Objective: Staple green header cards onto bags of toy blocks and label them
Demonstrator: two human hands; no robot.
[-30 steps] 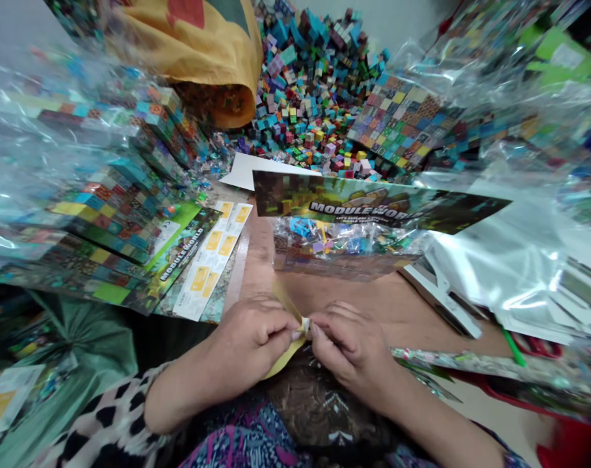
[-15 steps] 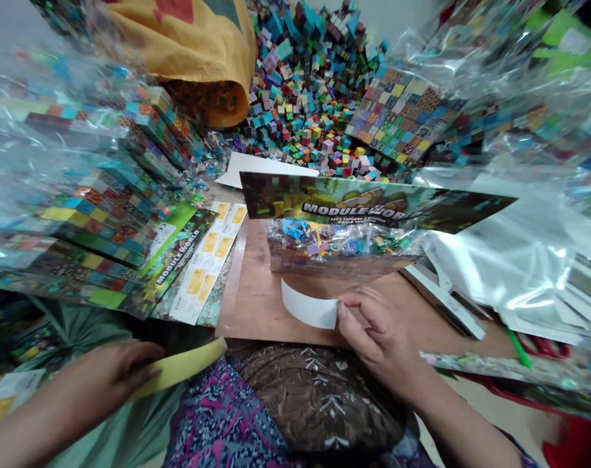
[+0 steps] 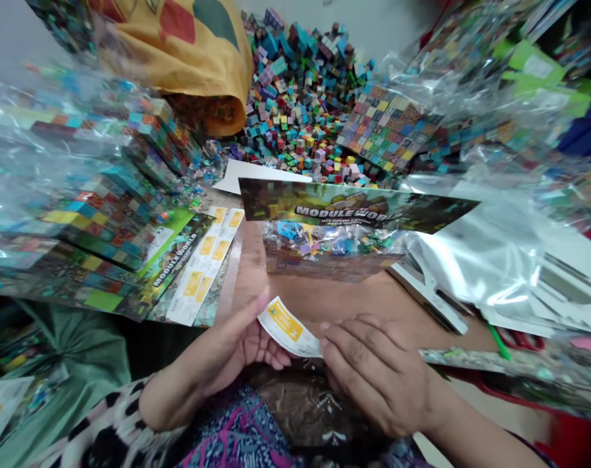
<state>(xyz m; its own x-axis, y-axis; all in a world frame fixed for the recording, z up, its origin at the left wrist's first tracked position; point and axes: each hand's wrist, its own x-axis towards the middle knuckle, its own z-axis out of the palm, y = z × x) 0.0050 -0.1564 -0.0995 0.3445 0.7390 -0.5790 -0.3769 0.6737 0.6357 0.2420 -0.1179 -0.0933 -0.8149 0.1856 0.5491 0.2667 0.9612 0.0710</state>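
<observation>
A white label with a yellow printed panel [image 3: 285, 326] is stretched in a curve between my two hands, just in front of the table edge. My left hand [image 3: 239, 344], palm turned up, has its thumb at the label's left end and loosely curled fingers below it. With its back towards me, my right hand [image 3: 378, 370] grips the right end; its fingers hide that end. Beyond them stands a clear pack of small figures and blocks [image 3: 324, 253], topped by a dark printed "Module World" header card [image 3: 354, 207].
Printed label strips [image 3: 205, 266] lie on the left, beside more bagged block packs [image 3: 110, 227]. A metal stapler [image 3: 432, 302] and red-handled scissors [image 3: 522, 340] are to the right. Loose cubes [image 3: 300, 123] heap up behind, near a yellow cloth sack [image 3: 188, 58].
My left hand has moved right and up to the label; the yellow strip it held is out of sight. My right hand has turned over, and the label's printed side now shows.
</observation>
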